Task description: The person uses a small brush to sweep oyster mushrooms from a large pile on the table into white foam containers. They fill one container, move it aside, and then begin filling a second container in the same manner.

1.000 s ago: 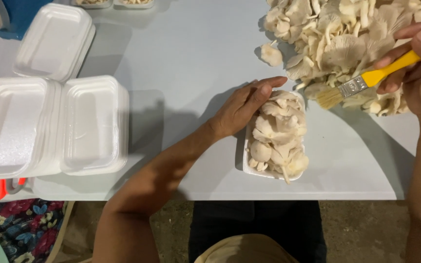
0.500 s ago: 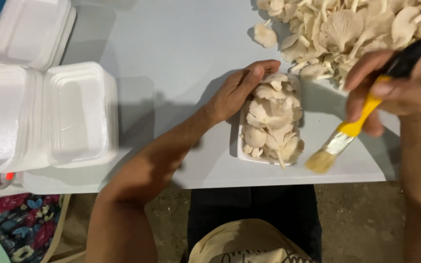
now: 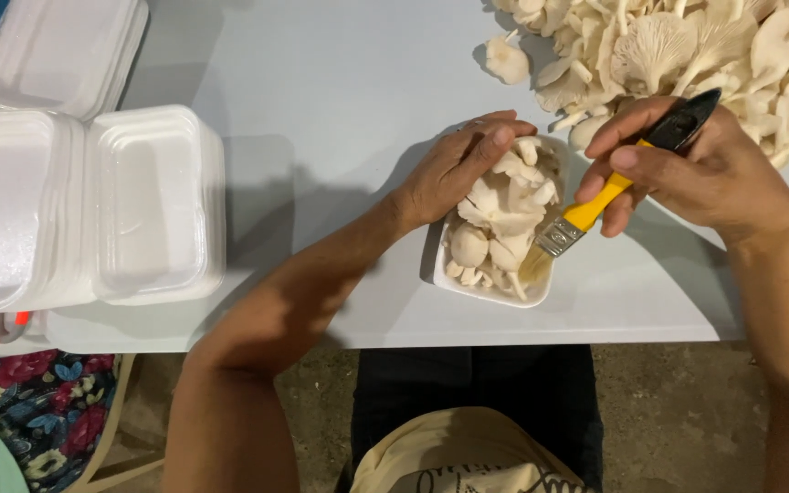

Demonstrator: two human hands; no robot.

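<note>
A food-packing spot: heaped oyster mushrooms, stacked foam trays on white table.

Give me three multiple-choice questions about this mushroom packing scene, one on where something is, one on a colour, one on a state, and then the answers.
1. Where is the loose heap of mushrooms?
A. top right of the table
B. on the floor
C. inside the empty foam trays

2. What colour is the handle of the brush?
A. green
B. yellow
C. white

3. What state is the small tray under the left hand in?
A. empty
B. upside down
C. filled with mushrooms

Answers:
1 A, the heap lies at the table's far right corner.
2 B, the right hand grips a yellow handle with a black end.
3 C, mushrooms are piled above its rim, with the bristles touching them.
</note>
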